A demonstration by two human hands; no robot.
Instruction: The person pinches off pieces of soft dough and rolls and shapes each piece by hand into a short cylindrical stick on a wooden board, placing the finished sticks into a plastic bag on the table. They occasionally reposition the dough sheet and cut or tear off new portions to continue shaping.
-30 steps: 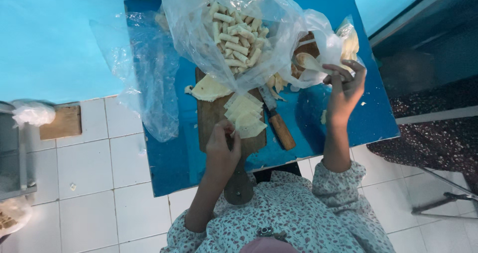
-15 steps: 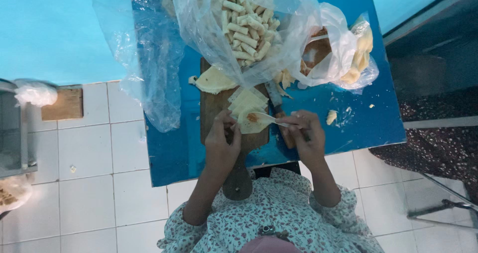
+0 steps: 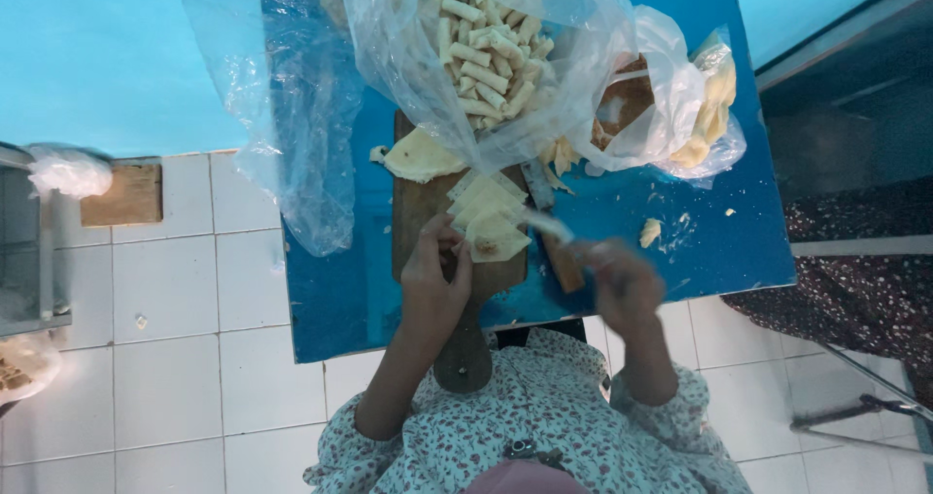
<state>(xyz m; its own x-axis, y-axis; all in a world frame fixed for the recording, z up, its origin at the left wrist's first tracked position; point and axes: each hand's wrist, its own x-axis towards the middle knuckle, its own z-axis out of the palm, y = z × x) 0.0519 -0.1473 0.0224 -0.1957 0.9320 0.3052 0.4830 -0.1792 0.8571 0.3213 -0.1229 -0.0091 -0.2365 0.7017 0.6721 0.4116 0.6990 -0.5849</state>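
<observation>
A wooden cutting board (image 3: pixel 418 212) lies on a blue table (image 3: pixel 330 290), with a stack of pale square wrappers (image 3: pixel 491 217) on it; the top one carries a dab of filling. My left hand (image 3: pixel 434 280) rests on the board, its fingertips at the wrappers' left edge. My right hand (image 3: pixel 617 280) is blurred to the right of the board and grips a thin utensil (image 3: pixel 544 224) whose tip reaches toward the top wrapper. A knife (image 3: pixel 552 232) with a brown handle lies just right of the board.
A clear bag of several rolled pieces (image 3: pixel 481 57) stands behind the board. Another bag with a brown bowl and yellow filling (image 3: pixel 680 115) lies at the right. A loose plastic bag (image 3: pixel 292 115) hangs over the table's left edge. White floor tiles (image 3: pixel 175 300) lie below.
My right hand came down from the filling bag at the right to the front of the board, holding the utensil. My left hand stayed on the board by the wrappers.
</observation>
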